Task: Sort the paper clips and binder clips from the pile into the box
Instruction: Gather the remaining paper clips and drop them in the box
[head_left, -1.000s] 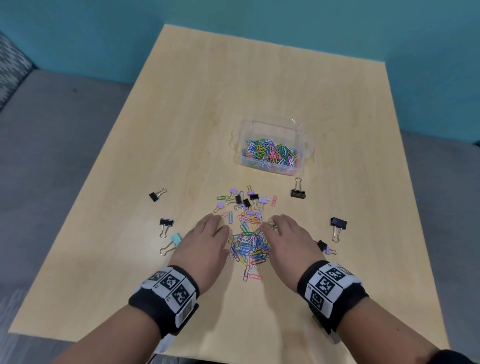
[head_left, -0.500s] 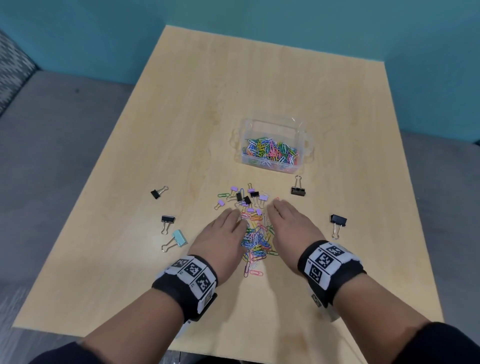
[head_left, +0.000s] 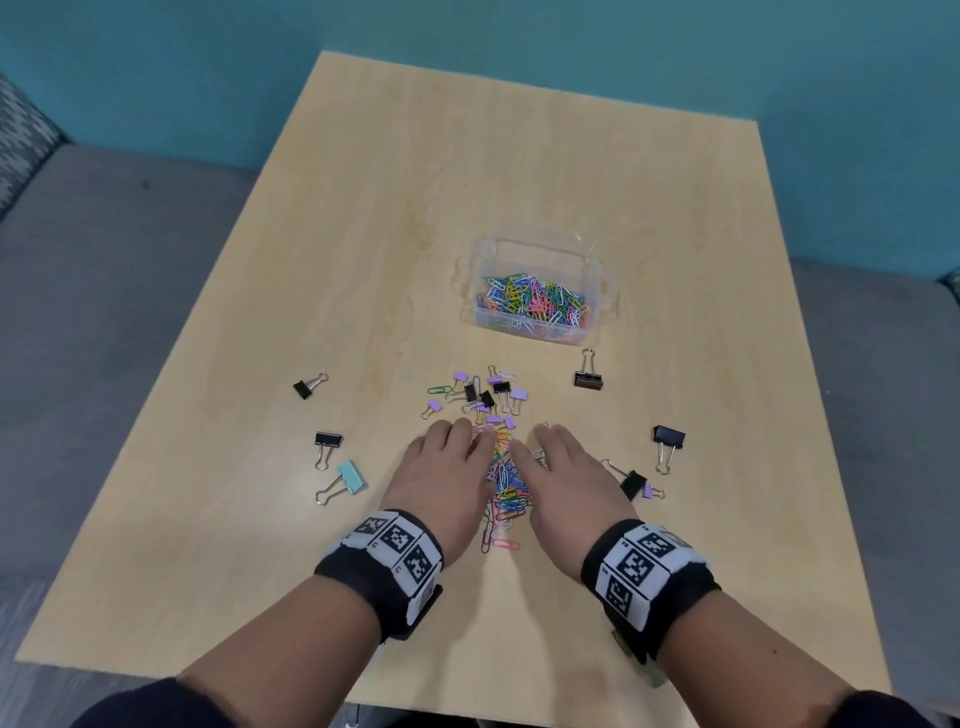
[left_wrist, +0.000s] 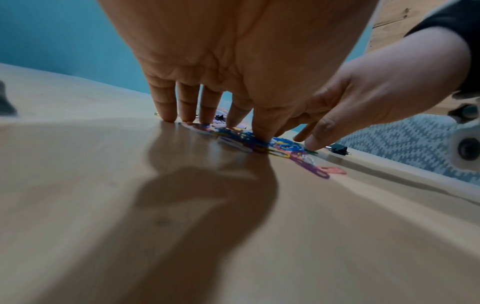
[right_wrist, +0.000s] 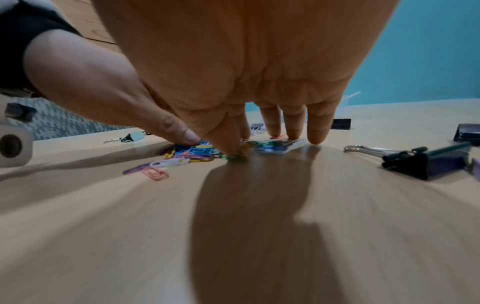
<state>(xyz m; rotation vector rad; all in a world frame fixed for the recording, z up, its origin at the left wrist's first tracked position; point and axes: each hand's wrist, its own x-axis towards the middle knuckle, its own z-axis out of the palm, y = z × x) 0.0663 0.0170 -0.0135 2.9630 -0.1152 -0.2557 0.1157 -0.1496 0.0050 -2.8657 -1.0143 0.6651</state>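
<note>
A pile of coloured paper clips (head_left: 506, 480) lies on the wooden table between my two hands. My left hand (head_left: 447, 467) lies flat on the pile's left side, its straight fingers (left_wrist: 166, 107) touching the table and clips (left_wrist: 259, 142). My right hand (head_left: 561, 473) lies flat on the right side, fingertips (right_wrist: 315, 131) down on the clips (right_wrist: 197, 152). Small purple and black binder clips (head_left: 491, 397) lie just beyond the fingers. The clear plastic box (head_left: 540, 249) further back holds many coloured paper clips.
Loose binder clips lie around: black ones (head_left: 309, 387), (head_left: 327, 441) and a light blue one (head_left: 350, 478) at left, black ones (head_left: 589, 376), (head_left: 669, 436), (head_left: 632, 483) at right. The table's edge (head_left: 156, 667) is near me. A teal wall stands behind.
Both hands have slid forward and closer together, pushing the paper clips into a narrower pile between them.
</note>
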